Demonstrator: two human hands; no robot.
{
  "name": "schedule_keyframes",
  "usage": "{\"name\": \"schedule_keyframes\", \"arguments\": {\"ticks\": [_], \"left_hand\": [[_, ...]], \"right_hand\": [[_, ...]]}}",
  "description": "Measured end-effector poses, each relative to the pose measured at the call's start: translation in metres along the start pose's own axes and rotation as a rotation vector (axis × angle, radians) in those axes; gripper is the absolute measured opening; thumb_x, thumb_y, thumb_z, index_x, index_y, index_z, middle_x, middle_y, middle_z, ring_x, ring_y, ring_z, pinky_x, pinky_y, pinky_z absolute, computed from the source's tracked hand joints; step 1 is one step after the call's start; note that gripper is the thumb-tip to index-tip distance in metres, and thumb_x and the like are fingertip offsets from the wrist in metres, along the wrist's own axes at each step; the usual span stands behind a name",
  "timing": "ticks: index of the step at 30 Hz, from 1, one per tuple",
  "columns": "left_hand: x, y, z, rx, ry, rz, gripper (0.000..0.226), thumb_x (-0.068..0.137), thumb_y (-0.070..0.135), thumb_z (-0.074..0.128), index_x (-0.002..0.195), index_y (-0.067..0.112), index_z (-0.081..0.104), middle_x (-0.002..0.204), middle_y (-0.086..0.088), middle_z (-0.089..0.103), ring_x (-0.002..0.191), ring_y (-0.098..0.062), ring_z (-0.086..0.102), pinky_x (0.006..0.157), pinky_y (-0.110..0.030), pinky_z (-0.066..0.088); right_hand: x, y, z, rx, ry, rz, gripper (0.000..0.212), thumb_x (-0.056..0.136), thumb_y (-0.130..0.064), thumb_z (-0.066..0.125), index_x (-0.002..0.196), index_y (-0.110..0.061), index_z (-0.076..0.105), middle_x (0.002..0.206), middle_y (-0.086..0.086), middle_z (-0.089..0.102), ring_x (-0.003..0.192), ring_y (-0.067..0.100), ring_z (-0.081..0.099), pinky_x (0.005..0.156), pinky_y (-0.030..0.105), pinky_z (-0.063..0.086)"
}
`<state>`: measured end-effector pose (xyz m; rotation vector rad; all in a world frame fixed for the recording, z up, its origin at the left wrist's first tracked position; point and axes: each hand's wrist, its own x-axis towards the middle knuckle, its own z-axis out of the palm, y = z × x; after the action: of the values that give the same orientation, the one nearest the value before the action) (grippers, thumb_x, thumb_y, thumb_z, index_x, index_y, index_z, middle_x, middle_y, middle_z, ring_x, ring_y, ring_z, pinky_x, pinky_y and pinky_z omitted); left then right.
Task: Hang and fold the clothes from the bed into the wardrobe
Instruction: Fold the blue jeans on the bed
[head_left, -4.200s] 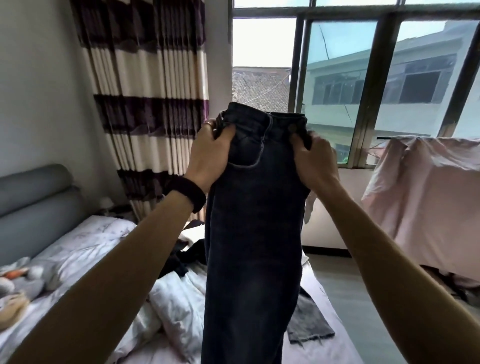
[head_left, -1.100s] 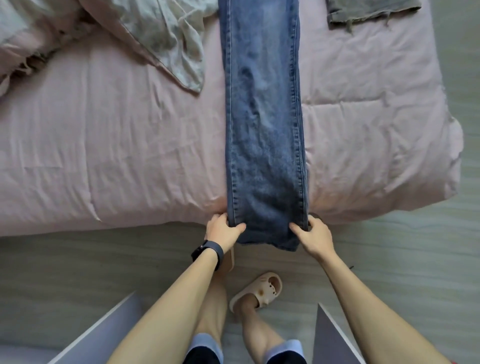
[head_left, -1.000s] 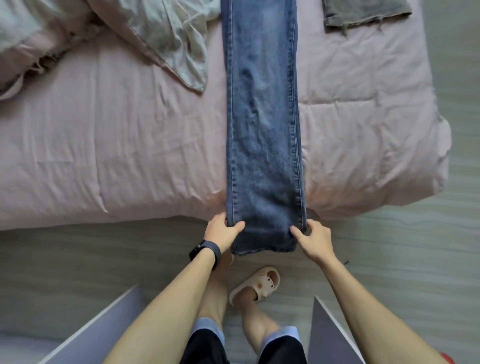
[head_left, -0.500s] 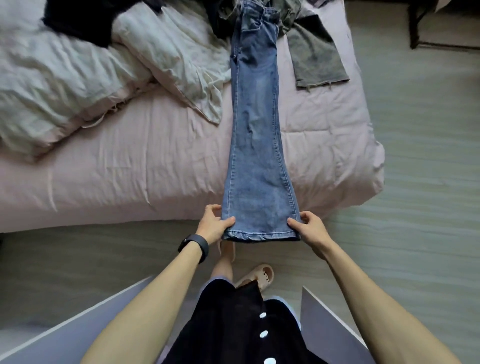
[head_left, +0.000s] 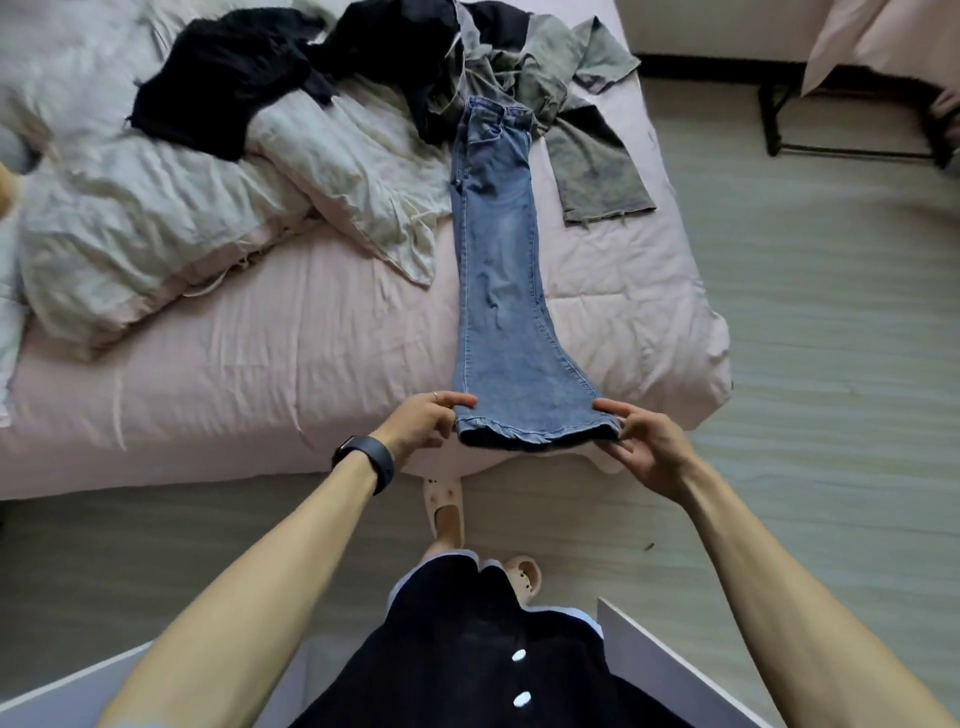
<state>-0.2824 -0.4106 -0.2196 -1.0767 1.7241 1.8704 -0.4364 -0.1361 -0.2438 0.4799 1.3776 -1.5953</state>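
The jeans (head_left: 498, 270) lie flat and lengthwise on the pink bed (head_left: 260, 364), legs stacked, waistband far, flared hem at the near edge. The left hand (head_left: 423, 421) pinches the hem's left corner, thumb on top. The right hand (head_left: 644, 441) pinches the right corner between thumb and fingers. The 2 hands hold the hem lifted just off the bed edge. A grey garment (head_left: 597, 171) lies just right of the jeans, black clothes (head_left: 223, 88) on the crumpled quilt (head_left: 156, 197) to the left. A watch (head_left: 371, 460) sits on the left wrist.
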Motion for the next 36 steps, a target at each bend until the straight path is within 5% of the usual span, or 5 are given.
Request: {"name": "schedule_keyframes", "arguments": {"ticks": [4,10,14,25,36], "left_hand": [[-0.003,0.025,-0.017,0.115,-0.114,0.121,0.061,0.08,-0.03,0.043,0.125,0.009,0.062,0.108,-0.01,0.067,0.095,-0.019,0.061,0.06,-0.017,0.047],[0.012,0.071,-0.029,0.441,0.244,0.417,0.02,0.083,0.044,0.078,0.1,0.034,0.077,0.09,0.015,0.074,0.092,0.003,0.067,0.082,-0.016,0.051],[0.043,0.111,-0.037,0.69,0.395,0.557,0.027,0.091,0.042,0.068,0.096,0.017,0.076,0.095,0.001,0.059,0.091,-0.018,0.059,0.08,-0.026,0.043],[0.168,0.213,-0.071,0.481,0.572,0.591,0.026,0.097,0.041,0.059,0.115,0.025,0.048,0.086,0.001,0.065,0.076,-0.021,0.06,0.065,-0.031,0.039],[0.323,0.277,-0.13,0.097,0.229,0.289,0.034,0.088,0.045,0.073,0.118,0.033,0.062,0.092,0.004,0.076,0.093,-0.009,0.07,0.083,-0.024,0.052]], "right_hand": [[-0.006,-0.028,0.008,-0.243,-0.046,-0.178,0.068,0.075,0.033,0.036,0.118,-0.007,0.069,0.105,0.01,0.071,0.088,0.019,0.068,0.082,0.026,0.059],[0.001,-0.079,0.036,-0.607,0.077,-0.483,0.013,0.089,-0.023,0.076,0.101,-0.018,0.075,0.096,0.006,0.074,0.078,0.014,0.073,0.067,0.025,0.056],[0.031,-0.122,0.054,-0.807,0.163,-0.663,0.022,0.092,-0.033,0.071,0.097,-0.013,0.077,0.099,0.013,0.073,0.078,0.016,0.063,0.078,0.039,0.05],[0.157,-0.236,0.111,-0.878,0.447,-0.671,0.028,0.096,-0.044,0.061,0.098,-0.017,0.069,0.09,-0.001,0.07,0.09,0.025,0.064,0.075,0.031,0.043],[0.31,-0.304,0.152,-1.009,0.544,-0.387,0.046,0.102,-0.048,0.045,0.109,-0.008,0.065,0.119,0.019,0.067,0.112,0.04,0.059,0.087,0.038,0.043]]}}
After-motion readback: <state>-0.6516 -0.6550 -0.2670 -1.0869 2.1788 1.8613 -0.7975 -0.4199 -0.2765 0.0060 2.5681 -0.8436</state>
